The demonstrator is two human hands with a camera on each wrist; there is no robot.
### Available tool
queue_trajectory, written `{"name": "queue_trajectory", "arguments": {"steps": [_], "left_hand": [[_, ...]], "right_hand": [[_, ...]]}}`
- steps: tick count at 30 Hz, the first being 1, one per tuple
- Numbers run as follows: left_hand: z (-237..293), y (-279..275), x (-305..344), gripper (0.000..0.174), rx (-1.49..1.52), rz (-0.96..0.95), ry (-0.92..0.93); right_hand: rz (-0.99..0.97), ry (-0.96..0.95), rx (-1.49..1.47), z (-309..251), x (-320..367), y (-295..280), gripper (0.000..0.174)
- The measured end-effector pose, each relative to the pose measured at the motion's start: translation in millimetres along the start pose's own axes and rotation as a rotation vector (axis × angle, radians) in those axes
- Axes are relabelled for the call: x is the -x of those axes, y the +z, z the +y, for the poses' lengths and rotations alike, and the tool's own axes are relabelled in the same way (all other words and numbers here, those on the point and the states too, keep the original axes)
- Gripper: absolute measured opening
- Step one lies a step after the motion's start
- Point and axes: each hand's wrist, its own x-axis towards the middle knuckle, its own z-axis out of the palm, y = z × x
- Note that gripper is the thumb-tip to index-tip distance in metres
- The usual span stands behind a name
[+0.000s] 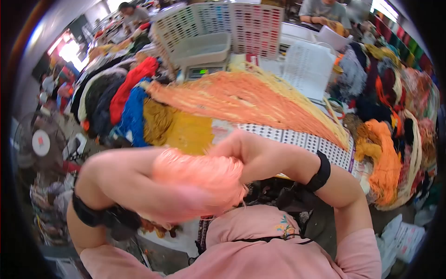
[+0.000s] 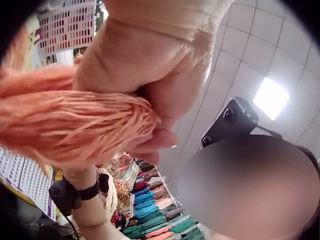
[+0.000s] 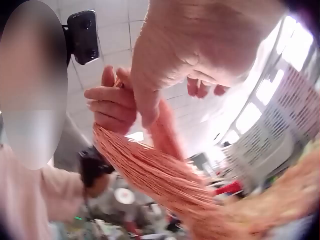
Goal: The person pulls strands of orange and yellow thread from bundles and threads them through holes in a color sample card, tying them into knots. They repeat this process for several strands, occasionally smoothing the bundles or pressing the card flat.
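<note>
- Firstly, nearest the person's chest: one hank of peach yarn, held up in the air by the near edge of the counter.
- Handling, as I judge it: light, soft, limp; a squeeze should do no harm, though single strands could snag or slip out of line. Best taken round the whole bundle at its folded end, not by a few loose threads.
- Left hand: fingers curled round the folded end, grasping it.
- Right hand: thumb against the yarn; whether it pinches, I cannot tell.
- Obscured: the hank's blurred outline; some fingers, lost behind yarn and palm.
- Beyond, across the counter's middle: orange-and-yellow yarn, spread wide, overlapping a dotted chart whose remainder is hidden.
- Toward the far edge: pale tray, a green-lit display below it, too small to read; perforated panels behind.
- Farthest: two people, one at far left, one at far right, the latter cut off at the top.
</note>
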Motion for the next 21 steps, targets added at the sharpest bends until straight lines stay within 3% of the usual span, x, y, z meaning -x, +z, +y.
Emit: {"name": "queue_trajectory", "arguments": {"steps": [3, 4, 7, 8, 9, 11, 12, 13, 15, 17, 19, 21], "left_hand": [[-40, -35, 56, 0.047, -0.107, 0.255, -0.171], [-55, -40, 65, 0.046, -0.1, 0.32, -0.222], [-76, -31, 61, 0.044, 0.119, 0.437, -0.262], [-80, -25, 52, 0.043, 0.048, 0.383, -0.164], [-84, -22, 45, 0.042, -0.026, 0.333, -0.061], [-81, -32, 48, 0.043, -0.107, 0.298, -0.114], [-81, -41, 51, 0.043, -0.149, 0.278, -0.145], [-92, -55, 61, 0.043, -0.161, 0.381, -0.111], [-100, -78, 88, 0.044, -0.078, 0.568, -0.341], [-143, -99, 101, 0.039, -0.433, 0.719, -0.591], [-199, -96, 89, 0.029, -1.019, 0.968, -0.539], [-217, -80, 55, 0.022, -0.795, 0.918, -0.244]], "right_hand": [[-0.153, 0.183, -0.453, 27, -13, 4, 0.043], [-0.105, 0.246, -0.42, 37, -21, 6, 0.052], [0.076, 0.002, 0.468, 48, -60, 4, 0.062], [0.109, -0.024, 0.373, 46, -73, 4, 0.068], [0.017, -0.042, 0.232, 46, -84, 8, 0.068], [-0.163, -0.071, -0.054, 43, -105, 16, 0.067], [-0.205, 0.185, -0.221, 37, -105, 26, 0.057], [-0.238, 0.303, -0.144, 37, -105, 19, 0.049], [-0.305, 0.526, 0.008, 40, -101, 1, 0.035], [-0.173, 0.575, 0.096, 64, -98, -11, 0.02], [-0.123, 0.503, 0.346, 77, -108, -7, 0.013], [-0.152, 0.298, 0.744, 77, -129, 10, 0.013]]}}
